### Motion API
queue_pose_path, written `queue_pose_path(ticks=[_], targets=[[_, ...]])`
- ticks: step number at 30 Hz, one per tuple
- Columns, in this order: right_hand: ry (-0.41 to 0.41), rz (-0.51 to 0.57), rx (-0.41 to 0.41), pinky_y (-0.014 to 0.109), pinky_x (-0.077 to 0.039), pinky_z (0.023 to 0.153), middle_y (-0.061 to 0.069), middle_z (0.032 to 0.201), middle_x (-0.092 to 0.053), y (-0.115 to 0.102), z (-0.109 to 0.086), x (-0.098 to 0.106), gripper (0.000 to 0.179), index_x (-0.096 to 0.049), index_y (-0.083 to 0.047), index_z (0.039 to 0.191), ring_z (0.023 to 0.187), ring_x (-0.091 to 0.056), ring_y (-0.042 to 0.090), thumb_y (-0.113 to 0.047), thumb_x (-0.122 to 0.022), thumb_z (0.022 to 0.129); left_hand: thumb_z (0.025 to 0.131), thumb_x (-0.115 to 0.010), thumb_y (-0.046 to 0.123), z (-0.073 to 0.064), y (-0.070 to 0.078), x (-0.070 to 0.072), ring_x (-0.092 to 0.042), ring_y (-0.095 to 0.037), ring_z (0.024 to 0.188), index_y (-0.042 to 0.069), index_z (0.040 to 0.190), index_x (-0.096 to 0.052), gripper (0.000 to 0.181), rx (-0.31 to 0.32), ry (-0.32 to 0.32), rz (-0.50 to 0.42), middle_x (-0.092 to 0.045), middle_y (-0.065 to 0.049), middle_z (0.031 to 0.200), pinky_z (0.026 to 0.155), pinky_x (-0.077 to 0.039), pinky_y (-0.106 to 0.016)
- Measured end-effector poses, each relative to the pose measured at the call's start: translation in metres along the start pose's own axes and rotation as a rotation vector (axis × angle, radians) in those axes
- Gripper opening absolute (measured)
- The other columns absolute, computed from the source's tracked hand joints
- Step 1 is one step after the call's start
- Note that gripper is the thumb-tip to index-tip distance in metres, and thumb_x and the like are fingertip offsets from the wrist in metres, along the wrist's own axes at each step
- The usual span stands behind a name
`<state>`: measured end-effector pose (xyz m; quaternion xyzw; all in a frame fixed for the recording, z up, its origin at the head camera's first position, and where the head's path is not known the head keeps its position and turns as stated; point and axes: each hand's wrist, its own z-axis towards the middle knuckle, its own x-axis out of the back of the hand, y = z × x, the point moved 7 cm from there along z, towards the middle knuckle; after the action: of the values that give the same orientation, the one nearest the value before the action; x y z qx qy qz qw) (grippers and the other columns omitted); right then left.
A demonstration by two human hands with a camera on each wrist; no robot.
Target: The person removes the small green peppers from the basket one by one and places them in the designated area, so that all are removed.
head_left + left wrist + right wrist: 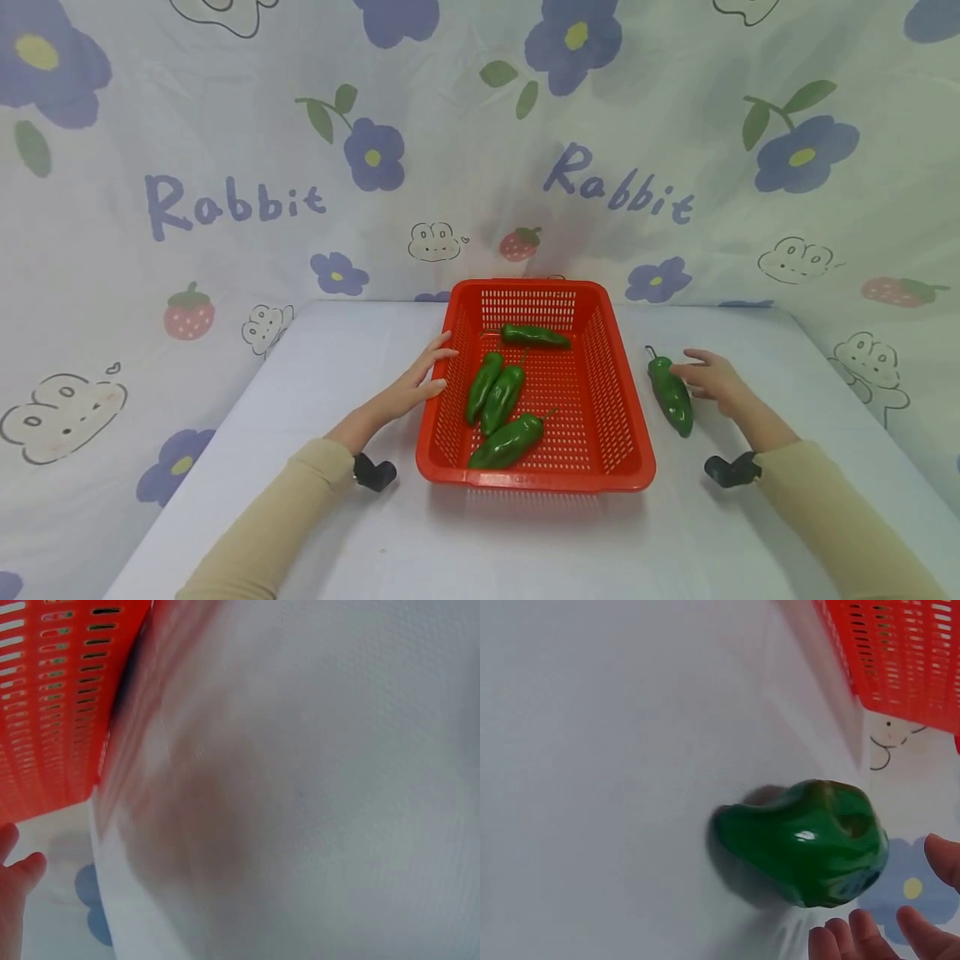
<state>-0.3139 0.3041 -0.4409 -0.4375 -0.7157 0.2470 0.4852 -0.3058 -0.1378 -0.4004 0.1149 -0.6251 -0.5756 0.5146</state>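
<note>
A red plastic basket (536,480) with slotted walls stands on the table. Several green peppers lie inside it, one (536,336) near the back wall and another (507,442) at the front left. My left hand (411,387) is at the basket's left rim, its fingers extended over the edge. Right of the basket, a single green pepper (670,395) lies on the table with its stem pointing away from me. My right hand (712,382) hovers at its right side, fingertips close to the stem end. In the right wrist view, the thumb and fingers (865,930) are spread apart beside the pepper.
The white table (352,542) extends around the basket. A white cloth (480,200) printed with flowers, rabbits and strawberries hangs behind the table and along its sides. Dark camera mounts (373,472) sit at both wrists, below the beige sleeves.
</note>
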Motion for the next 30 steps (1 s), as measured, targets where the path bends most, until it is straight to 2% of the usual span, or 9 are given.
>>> queue_pose_path(ticks=[6, 9, 12, 19, 25, 30], targets=[[0.013, -0.013, 0.068, 0.050, -0.034, 0.102, 0.031, 0.144, -0.017, -0.019, -0.004, 0.010, 0.080, -0.003, -0.002, 0.145, 0.130, -0.025, 0.046, -0.037, -0.050, 0.091, 0.086, -0.045, 0.006, -0.004, 0.028, 0.000, 0.002, -0.041, 0.137, -0.008, 0.133, -0.030, 0.051, 0.022, -0.014, -0.014, 0.000, -0.020, 0.151, 0.102, -0.022, -0.063], [0.011, -0.010, 0.112, 0.050, -0.034, 0.102, 0.031, 0.144, -0.021, -0.030, -0.006, 0.015, 0.082, -0.002, -0.001, 0.145, 0.130, -0.026, 0.046, -0.039, -0.050, 0.091, 0.086, -0.044, 0.006, -0.004, 0.029, -0.001, 0.002, -0.040, 0.138, -0.008, 0.134, -0.029, 0.051, 0.031, -0.015, -0.013, 0.000, -0.020, 0.151, 0.102, -0.024, -0.061], [0.003, -0.003, 0.147, 0.050, -0.034, 0.102, 0.030, 0.143, -0.025, -0.042, -0.008, 0.017, 0.083, -0.001, -0.002, 0.145, 0.130, -0.026, 0.045, -0.040, -0.051, 0.091, 0.087, -0.044, 0.005, -0.004, 0.028, -0.001, 0.002, -0.040, 0.138, -0.007, 0.134, -0.029, 0.051, 0.035, -0.018, -0.019, 0.001, -0.019, 0.152, 0.102, -0.025, -0.061], [-0.006, -0.022, 0.213, 0.051, -0.034, 0.102, 0.031, 0.143, -0.023, -0.076, -0.013, 0.018, 0.081, -0.002, -0.001, 0.145, 0.129, -0.027, 0.046, -0.036, -0.051, 0.092, 0.089, -0.047, 0.017, 0.000, -0.009, 0.000, 0.004, -0.034, 0.139, 0.004, 0.136, -0.032, 0.051, -0.018, 0.000, -0.021, 0.000, -0.008, 0.154, 0.103, -0.023, -0.061], [-0.028, -0.045, 0.256, 0.051, -0.033, 0.102, 0.032, 0.143, -0.021, -0.101, -0.016, 0.014, 0.079, -0.003, -0.001, 0.145, 0.128, -0.030, 0.045, -0.033, -0.052, 0.092, 0.088, -0.045, 0.009, 0.000, -0.006, -0.001, 0.004, -0.034, 0.139, 0.002, 0.136, -0.032, 0.050, -0.004, -0.001, -0.027, 0.000, -0.009, 0.153, 0.103, -0.024, -0.059], [-0.023, -0.060, 0.293, 0.051, -0.034, 0.101, 0.031, 0.142, -0.025, -0.121, -0.017, 0.009, 0.076, -0.007, -0.001, 0.145, 0.126, -0.033, 0.043, -0.029, -0.053, 0.092, 0.087, -0.045, 0.006, -0.001, 0.007, -0.001, 0.002, -0.038, 0.138, -0.004, 0.135, -0.031, 0.051, 0.029, 0.000, -0.023, -0.002, -0.016, 0.152, 0.103, -0.023, -0.061]])
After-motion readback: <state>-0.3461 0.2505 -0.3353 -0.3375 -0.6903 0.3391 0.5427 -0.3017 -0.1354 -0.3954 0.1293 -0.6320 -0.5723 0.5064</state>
